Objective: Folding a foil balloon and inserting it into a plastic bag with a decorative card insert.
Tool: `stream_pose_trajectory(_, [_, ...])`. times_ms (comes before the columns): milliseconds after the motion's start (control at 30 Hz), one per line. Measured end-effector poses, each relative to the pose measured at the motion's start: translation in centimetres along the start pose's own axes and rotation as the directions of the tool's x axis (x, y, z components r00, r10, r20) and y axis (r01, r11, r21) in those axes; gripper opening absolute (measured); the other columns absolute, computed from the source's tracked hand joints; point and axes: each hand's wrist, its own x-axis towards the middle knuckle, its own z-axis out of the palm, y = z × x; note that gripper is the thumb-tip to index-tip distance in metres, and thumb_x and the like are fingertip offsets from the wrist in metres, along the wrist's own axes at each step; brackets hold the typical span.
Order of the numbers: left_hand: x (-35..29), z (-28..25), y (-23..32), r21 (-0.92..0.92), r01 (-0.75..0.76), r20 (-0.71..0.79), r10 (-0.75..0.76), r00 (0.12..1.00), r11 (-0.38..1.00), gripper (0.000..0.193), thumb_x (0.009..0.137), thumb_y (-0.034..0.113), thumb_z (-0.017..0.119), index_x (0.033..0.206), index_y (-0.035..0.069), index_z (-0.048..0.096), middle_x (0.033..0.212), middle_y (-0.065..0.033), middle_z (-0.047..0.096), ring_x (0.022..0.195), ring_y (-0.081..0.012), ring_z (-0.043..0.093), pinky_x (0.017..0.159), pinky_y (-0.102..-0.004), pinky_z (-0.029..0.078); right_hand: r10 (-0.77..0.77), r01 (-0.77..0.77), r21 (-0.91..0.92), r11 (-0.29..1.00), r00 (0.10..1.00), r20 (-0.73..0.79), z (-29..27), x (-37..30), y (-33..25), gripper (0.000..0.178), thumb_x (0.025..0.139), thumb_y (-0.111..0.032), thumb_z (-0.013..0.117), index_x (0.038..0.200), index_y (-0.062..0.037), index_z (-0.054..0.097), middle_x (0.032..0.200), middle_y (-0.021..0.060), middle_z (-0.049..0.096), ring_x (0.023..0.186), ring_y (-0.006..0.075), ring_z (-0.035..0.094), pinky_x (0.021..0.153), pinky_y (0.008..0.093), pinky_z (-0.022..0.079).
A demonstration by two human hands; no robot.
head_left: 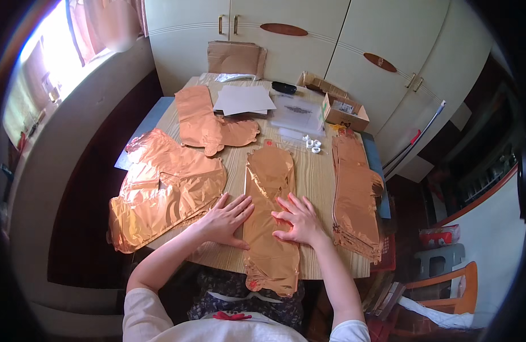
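The long, narrow copper-coloured foil sheet [267, 228] is laid lengthwise on the pale wood-grained table [315, 179], its near end extended past the edge. Its left margin is overlapped by the left hand [222, 221], opened flat; its right side is partly covered by the right hand [301, 221], spread wide. Nothing is grasped by either.

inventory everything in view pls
table: 1, pale, centre
long foil: 1, copper, between hands
loose foils: 2+, copper, left
foil stack: 1, copper, right
sheets: several, white, back
plastic bags: uncounted, clear, back
rolls: several, white, back right
unclear item: 1, black, back
box: 1, brown, back right
cardboard: uncounted, brown, far end
cabinet doors: several, cream, back
window: 1, bright, left
stool: 1, grey, right
chair: 1, orange, lower right
left hand: 1, bare, foil's left
right hand: 1, bare, foil's right
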Motion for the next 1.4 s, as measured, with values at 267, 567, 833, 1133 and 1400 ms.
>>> stream_pose_trajectory(267, [0.3,-0.7,-0.1,0.058,0.036,0.018,-0.037,0.999,0.998,0.123,0.067,0.083,0.059,0.148,-0.005,0.027,0.154,-0.0249,0.028,0.145,-0.0382,0.023,0.116,-0.0562,0.017,0.002,-0.002,-0.012,1.000,1.000,-0.001,-0.1,0.1,0.1,0.056,0.071,-0.057,0.073,0.119,-0.0280,0.067,0.150,0.0015,0.043,0.142,0.0329,0.032,0.116,0.0551,0.019])
stream_pose_trajectory(567, [3.7,0.5,0.0,0.066,0.008,-0.170,0.004,0.985,0.998,0.104,0.083,0.077,0.046,0.144,-0.006,0.035,0.150,-0.0255,0.034,0.143,-0.0358,0.028,0.117,-0.0485,0.021,0.006,-0.006,-0.005,1.000,1.000,0.029,-0.2,-0.1,0.1,0.057,0.073,-0.060,0.069,0.121,-0.0294,0.067,0.150,0.0041,0.043,0.143,0.0315,0.031,0.117,0.0557,0.015])
stream_pose_trajectory(833, [5.6,0.8,-4.4,0.061,0.148,-0.131,-0.139,0.982,0.987,0.105,0.083,0.075,0.048,0.145,-0.008,0.031,0.151,-0.0273,0.031,0.144,-0.0365,0.025,0.115,-0.0488,0.022,0.000,0.001,-0.029,1.000,1.000,0.024,0.0,-0.1,-0.1,0.057,0.074,-0.060,0.068,0.122,-0.0303,0.066,0.149,0.0044,0.044,0.143,0.0312,0.031,0.117,0.0551,0.016])
stream_pose_trajectory(1133, [6.1,0.9,-5.4,0.036,0.262,-0.102,-0.257,0.961,0.964,0.111,0.080,0.081,0.043,0.147,-0.007,0.029,0.155,-0.0232,0.028,0.146,-0.0333,0.022,0.118,-0.0521,0.017,0.008,-0.007,-0.016,1.000,0.998,0.070,-0.7,0.1,-0.3,0.059,0.077,-0.062,0.066,0.127,-0.0310,0.063,0.152,0.0032,0.041,0.144,0.0319,0.028,0.117,0.0543,0.015])
stream_pose_trajectory(1400, [6.1,1.3,-4.2,0.030,0.030,-0.214,-0.023,0.977,0.999,0.094,0.088,0.069,0.046,0.143,-0.006,0.036,0.149,-0.0229,0.037,0.142,-0.0341,0.031,0.116,-0.0524,0.022,0.012,-0.007,-0.066,0.998,0.997,0.074,-0.7,0.1,-0.5,0.060,0.077,-0.063,0.065,0.129,-0.0334,0.061,0.151,0.0023,0.042,0.143,0.0301,0.030,0.117,0.0538,0.015])
